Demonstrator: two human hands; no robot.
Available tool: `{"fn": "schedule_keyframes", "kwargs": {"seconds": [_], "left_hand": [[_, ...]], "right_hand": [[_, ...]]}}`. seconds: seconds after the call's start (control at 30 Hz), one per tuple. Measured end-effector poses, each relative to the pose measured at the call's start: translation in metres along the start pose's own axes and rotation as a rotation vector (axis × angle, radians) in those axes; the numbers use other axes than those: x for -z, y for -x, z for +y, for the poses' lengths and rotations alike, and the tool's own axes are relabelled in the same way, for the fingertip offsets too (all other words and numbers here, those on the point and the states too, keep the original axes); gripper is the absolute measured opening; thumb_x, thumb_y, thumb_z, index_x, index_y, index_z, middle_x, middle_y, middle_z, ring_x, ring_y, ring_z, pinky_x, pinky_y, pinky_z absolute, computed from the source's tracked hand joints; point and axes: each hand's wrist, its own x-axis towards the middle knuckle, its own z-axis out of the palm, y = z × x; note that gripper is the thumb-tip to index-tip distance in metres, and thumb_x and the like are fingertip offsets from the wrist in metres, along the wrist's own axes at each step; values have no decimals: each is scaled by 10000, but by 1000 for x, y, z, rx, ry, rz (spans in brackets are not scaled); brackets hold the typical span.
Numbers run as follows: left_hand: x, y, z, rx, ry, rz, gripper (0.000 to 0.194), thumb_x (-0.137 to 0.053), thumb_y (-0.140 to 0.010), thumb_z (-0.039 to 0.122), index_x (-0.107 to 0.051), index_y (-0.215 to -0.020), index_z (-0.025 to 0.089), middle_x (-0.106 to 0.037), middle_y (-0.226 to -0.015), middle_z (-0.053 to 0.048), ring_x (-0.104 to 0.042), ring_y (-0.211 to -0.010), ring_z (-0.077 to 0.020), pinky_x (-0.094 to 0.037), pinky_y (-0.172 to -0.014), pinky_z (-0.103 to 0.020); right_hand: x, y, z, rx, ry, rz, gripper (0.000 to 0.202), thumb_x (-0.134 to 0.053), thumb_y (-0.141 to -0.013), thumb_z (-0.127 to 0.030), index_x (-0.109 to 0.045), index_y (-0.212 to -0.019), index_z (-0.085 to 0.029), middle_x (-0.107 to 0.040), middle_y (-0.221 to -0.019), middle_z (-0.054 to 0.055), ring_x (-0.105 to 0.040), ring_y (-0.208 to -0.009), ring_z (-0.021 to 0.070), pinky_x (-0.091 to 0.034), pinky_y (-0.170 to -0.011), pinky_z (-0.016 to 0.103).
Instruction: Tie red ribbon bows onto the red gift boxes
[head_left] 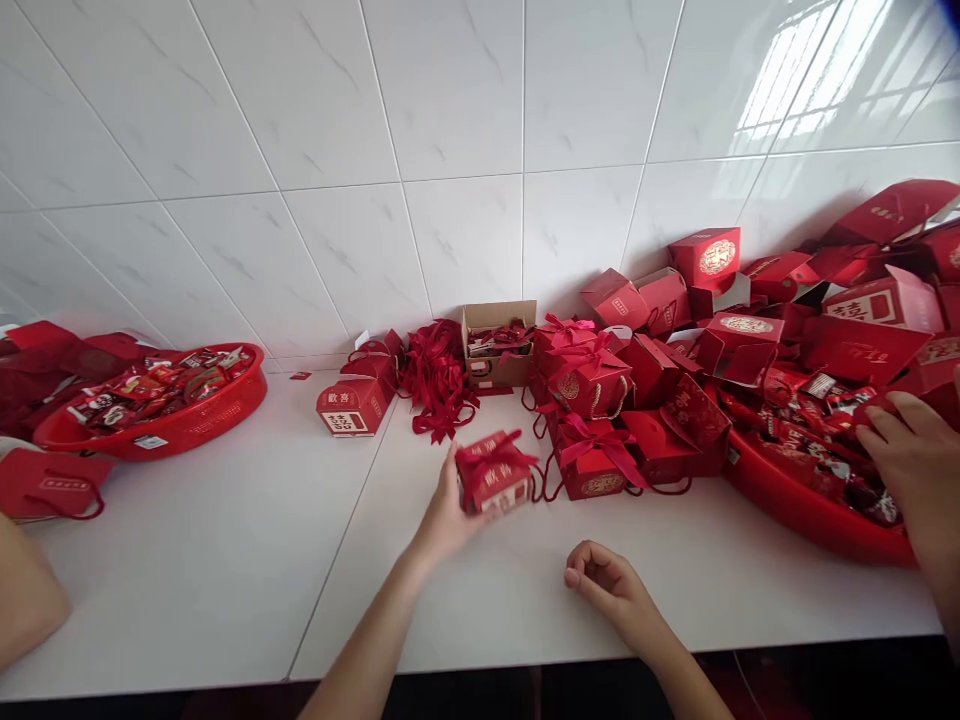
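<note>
Holds a small bowed red box (495, 480) in the left hand (442, 520), pinched by thumb and fingers, in front of the open brown carton (506, 375). Cannot tell if lifted or touching the white table (225, 560). Has the right hand (611, 590) well apart from the left, to the front right of the carton, loosely curled, with nothing seen inside; cannot tell if thumb and fingertips meet. Looks only part way along, going by the bows. Can count one bow on the held box and at least three on the bow-topped boxes (596, 475), just right of the carton. Seems to have lots left: many red boxes without bows (870, 345), far right of the carton, too jumbled to count, some with flaps up. Shows two more red boxes (349, 405) left of the carton, with no bow seen, and a few at the far left. Can also count one carton, one heap of red ribbons (433, 370) touching or just beside the carton's left, and two red tubs (202, 425), one far left and one far right of the carton, both full of sweets (139, 390). Shows another person's hand (911, 430) by the right tub and another arm (26, 600) at the left edge.
</note>
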Motion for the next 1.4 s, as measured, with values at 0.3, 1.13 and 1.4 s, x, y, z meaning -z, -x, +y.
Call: {"fn": "schedule_keyframes", "kwargs": {"seconds": [0.3,1.13,1.4], "left_hand": [[-36,-159,-25,-28,-337,140,620,-679,-770,346,-464,-1308,127,-608,-1243,-206,-533,-1202,-354,-398,-1001,-478],[-31,-81,-51,-45,-218,264,271,-574,-905,297,-578,-1130,146,-597,-1156,-85,-606,-994,-208,-526,-840,-412],[-30,-84,-51,-15,-133,265,259,-572,-907,303,-588,-1109,143,-612,-1120,-79,-616,-955,-195,-533,-818,-395]], "right_hand": [[-4,-6,3,4,68,36,355,-611,-825,-509,-525,-708,-185,-483,-654,-14,-427,-612,125,-381,-569,244],[60,-109,-116,460,863,887,600,-723,-689,-465,-509,-1179,-192,-466,-1280,166,-357,-1286,360,-326,-1013,561],[66,-156,-151,35,926,773,778,-716,-616,-576,-476,-1269,-228,-507,-1224,147,-528,-1120,346,-354,-967,564]]}}
